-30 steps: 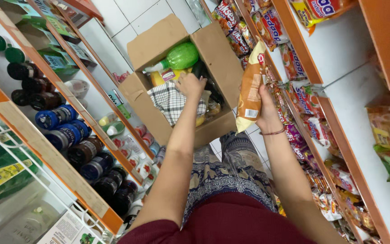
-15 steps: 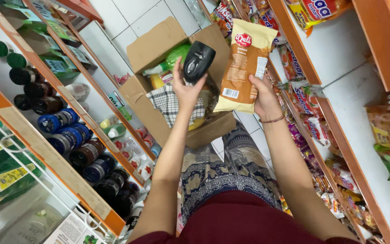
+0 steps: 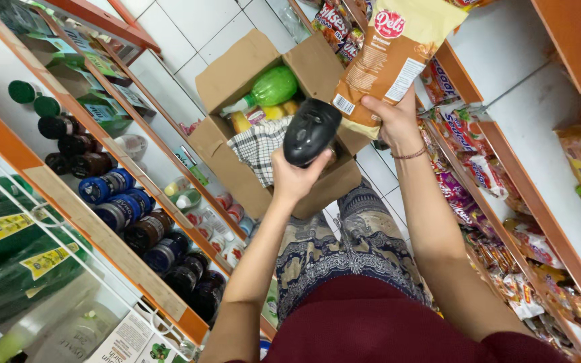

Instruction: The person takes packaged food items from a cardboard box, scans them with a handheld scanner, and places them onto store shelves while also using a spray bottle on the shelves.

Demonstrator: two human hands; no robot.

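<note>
My left hand grips a black handheld scanner, raised over an open cardboard box. My right hand holds up a tan and brown snack bag by its lower edge, just right of the scanner; the scanner's head points toward the bag's bottom corner. The box below holds a green bottle, yellow packs and a black-and-white checked cloth.
Orange shelves line both sides of a narrow aisle. The left shelves carry dark jars, blue-lidded tubs and green bottles. The right shelves carry several snack packets. White floor tiles lie beyond the box.
My left hand went from reaching into the box to holding the scanner up. My right hand lifted the snack bag higher and closer, beside the scanner.
</note>
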